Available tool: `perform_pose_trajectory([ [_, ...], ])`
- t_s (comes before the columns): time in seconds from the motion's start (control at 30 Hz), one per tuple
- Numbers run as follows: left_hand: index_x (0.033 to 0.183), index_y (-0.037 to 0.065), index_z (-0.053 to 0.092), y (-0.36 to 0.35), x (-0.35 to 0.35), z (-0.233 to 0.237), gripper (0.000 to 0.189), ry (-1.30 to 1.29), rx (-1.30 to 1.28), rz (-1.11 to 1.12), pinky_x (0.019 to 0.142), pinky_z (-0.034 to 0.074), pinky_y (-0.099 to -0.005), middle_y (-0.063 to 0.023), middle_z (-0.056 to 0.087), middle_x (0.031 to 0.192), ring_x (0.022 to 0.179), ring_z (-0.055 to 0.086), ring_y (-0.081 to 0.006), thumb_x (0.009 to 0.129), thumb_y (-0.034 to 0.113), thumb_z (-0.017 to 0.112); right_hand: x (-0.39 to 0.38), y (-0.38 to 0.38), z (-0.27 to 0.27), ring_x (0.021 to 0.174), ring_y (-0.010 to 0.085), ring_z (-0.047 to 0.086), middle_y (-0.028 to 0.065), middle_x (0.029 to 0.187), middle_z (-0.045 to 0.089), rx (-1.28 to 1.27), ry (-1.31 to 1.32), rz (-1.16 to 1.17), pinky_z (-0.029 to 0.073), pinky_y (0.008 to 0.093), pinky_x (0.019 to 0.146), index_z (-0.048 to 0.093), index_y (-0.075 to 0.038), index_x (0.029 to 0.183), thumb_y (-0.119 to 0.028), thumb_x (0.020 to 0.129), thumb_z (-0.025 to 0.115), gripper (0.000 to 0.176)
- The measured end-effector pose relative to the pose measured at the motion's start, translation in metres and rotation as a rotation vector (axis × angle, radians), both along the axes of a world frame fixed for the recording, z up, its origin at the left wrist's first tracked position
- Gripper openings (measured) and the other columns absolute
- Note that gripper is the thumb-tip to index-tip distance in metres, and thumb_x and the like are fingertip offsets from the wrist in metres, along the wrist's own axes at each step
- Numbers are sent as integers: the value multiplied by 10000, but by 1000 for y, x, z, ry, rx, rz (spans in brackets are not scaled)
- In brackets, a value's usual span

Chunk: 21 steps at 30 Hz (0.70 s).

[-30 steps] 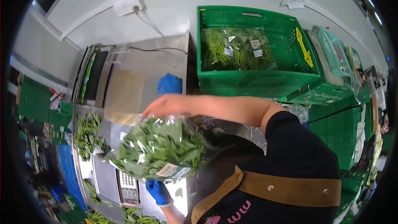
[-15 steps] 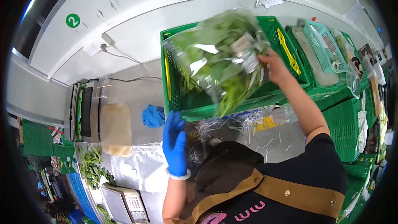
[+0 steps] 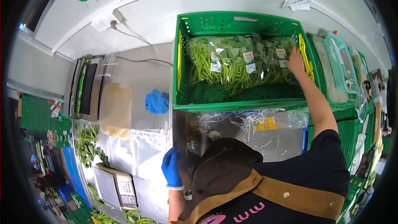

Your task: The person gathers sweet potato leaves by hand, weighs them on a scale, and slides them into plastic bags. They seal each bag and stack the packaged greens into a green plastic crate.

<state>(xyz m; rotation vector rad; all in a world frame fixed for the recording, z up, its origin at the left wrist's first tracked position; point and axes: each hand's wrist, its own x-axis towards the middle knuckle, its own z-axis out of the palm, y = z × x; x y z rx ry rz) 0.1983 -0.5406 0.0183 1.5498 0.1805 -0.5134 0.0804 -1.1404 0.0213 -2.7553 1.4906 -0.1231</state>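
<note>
Three clear bags of leafy greens lie side by side in a green crate [image 3: 238, 105], their pale labels facing up. My bare right hand [image 3: 295, 62] is at the right-hand bag of greens [image 3: 275, 56], fingers spread against its right side. The middle bag of greens [image 3: 236, 68] and the left bag of greens [image 3: 202, 60] are untouched. My left hand [image 3: 171, 169], in a blue glove, hovers by the metal table's edge. It is empty, with its fingers loosely extended.
On the table are a crumpled blue glove [image 3: 156, 101], a beige board [image 3: 116, 111], a scale [image 3: 120, 186] and loose greens [image 3: 89, 145]. Paper strips [image 3: 248, 121] lie in a recess below the crate. A turquoise basket [image 3: 340, 60] stands on crates at the right.
The bag of greens in my right hand has gone down into the crate at the right end. That hand's fingers have spread. My left hand has dropped back toward my body, away from the crate.
</note>
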Motion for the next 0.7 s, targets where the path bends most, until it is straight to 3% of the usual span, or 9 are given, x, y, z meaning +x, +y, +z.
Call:
perform_pose_trajectory([
  [0.03,1188,-40,584,4,-4,-3,295,23,-24,25,864,504,-305,-130,668,1035,938,641,-187,917,69,547,18,25,11,1296,343,392,178,1421,394,-281,59,97,341,442,1046,365,-46,1397,-287,748,751,793],
  [0.07,1186,-42,584,11,-10,-9,293,47,-45,55,864,504,-305,-130,668,1036,937,642,-188,918,71,545,37,40,16,1326,336,348,173,1446,353,-287,-19,344,310,441,1073,365,-56,1399,-292,750,746,789],
  [0.13,1179,-44,585,31,-23,-32,286,22,-14,53,869,502,-311,-131,662,1044,952,637,-195,926,77,534,76,77,22,1352,335,311,171,1465,317,-247,-90,738,272,450,1108,374,-87,1400,-287,752,739,770],
  [0.2,1185,-46,582,24,-32,-11,286,120,-48,98,880,495,-316,-136,652,1065,985,625,-210,933,71,515,113,125,21,1350,348,311,176,1447,345,-112,-72,1045,243,475,1123,432,-134,1376,-278,746,743,717],
  [0.27,1198,-46,572,51,-40,-40,300,94,-29,-7,896,484,-303,-139,649,1075,1000,618,-187,942,102,522,133,135,4,1352,353,309,177,1449,351,-35,126,1190,238,480,1122,478,-124,1347,-289,750,736,671],
  [0.47,1189,5,593,118,-105,-56,281,73,10,277,854,507,-287,-93,656,1028,960,626,-155,945,138,555,179,45,-60,1376,379,270,172,1517,252,53,359,1112,311,465,1092,440,-118,1376,-232,737,728,710],
  [0.57,1185,12,603,166,-151,-79,279,95,-27,473,846,499,-276,-87,668,1022,935,634,-161,936,130,558,228,79,-6,1195,349,512,170,1323,522,70,526,973,422,427,989,504,-84,1310,-264,789,693,583],
  [0.67,1190,16,605,220,-204,-91,293,125,-26,658,849,492,-273,-84,670,1053,932,637,-165,927,139,565,278,139,40,1071,322,598,162,1190,613,-83,-42,918,450,409,942,540,-70,1260,-318,835,669,509],
  [0.7,1193,17,604,241,-220,-92,300,134,-23,720,852,489,-273,-83,670,1068,934,638,-166,924,144,568,288,160,45,1071,322,598,162,1190,613,-93,-48,939,450,409,942,540,-70,1260,-318,835,669,509],
])
